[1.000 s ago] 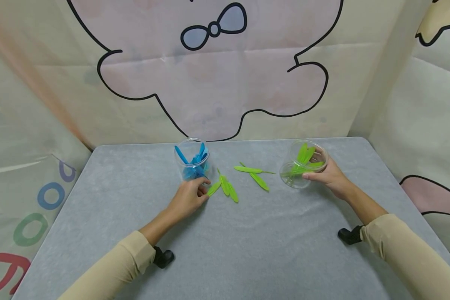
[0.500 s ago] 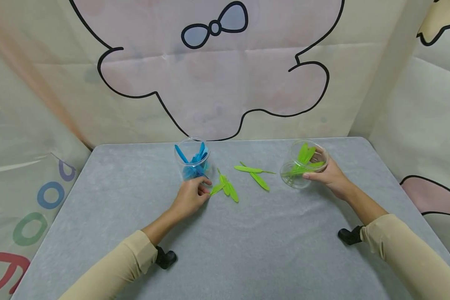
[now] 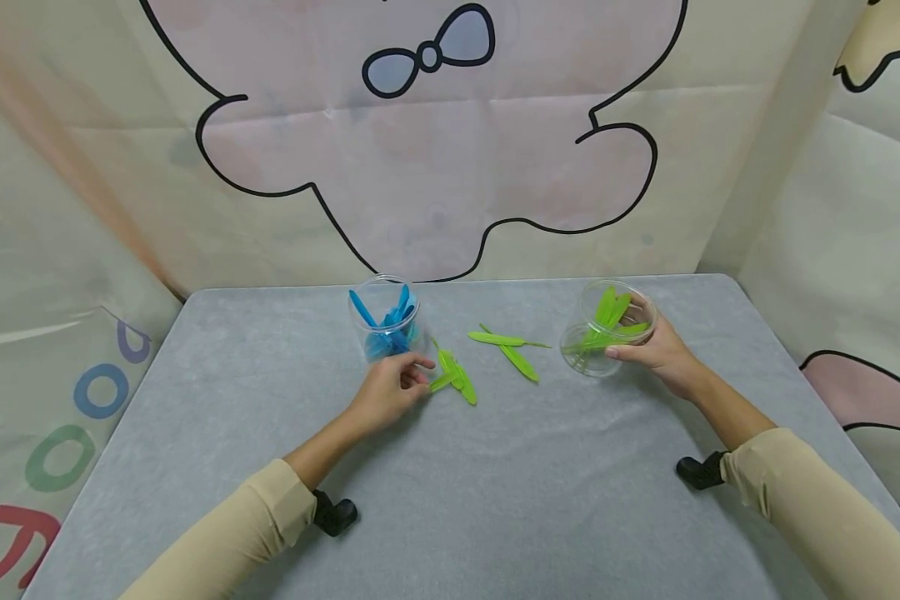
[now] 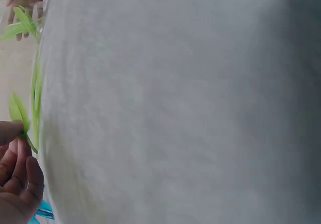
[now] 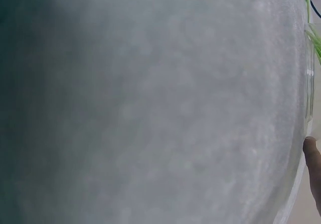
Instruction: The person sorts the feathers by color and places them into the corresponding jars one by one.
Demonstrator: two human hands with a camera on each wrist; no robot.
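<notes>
My left hand [image 3: 388,392] pinches a green feather [image 4: 18,109] between thumb and fingertips, just in front of a clear cup [image 3: 365,335] of blue feathers [image 3: 394,329]. In the head view, that feather overlaps a small cluster of green feathers [image 3: 462,385] lying on the table. On the right, my right hand [image 3: 663,360] grips a second clear cup [image 3: 581,357] around its side. This cup leans over and has several green feathers [image 3: 607,312] inside. Only the thumb [image 5: 312,156] of that hand shows in the right wrist view.
Two more green feathers [image 3: 521,362] lie crossed on the grey-covered table [image 3: 495,500] between the cups. Behind the table's far edge stands a printed cloth backdrop [image 3: 435,167], with more cloth at both sides.
My left hand has shifted slightly right with the pinched feather, which now overlaps the neighbouring green feathers. The right hand and its cup have stayed put.
</notes>
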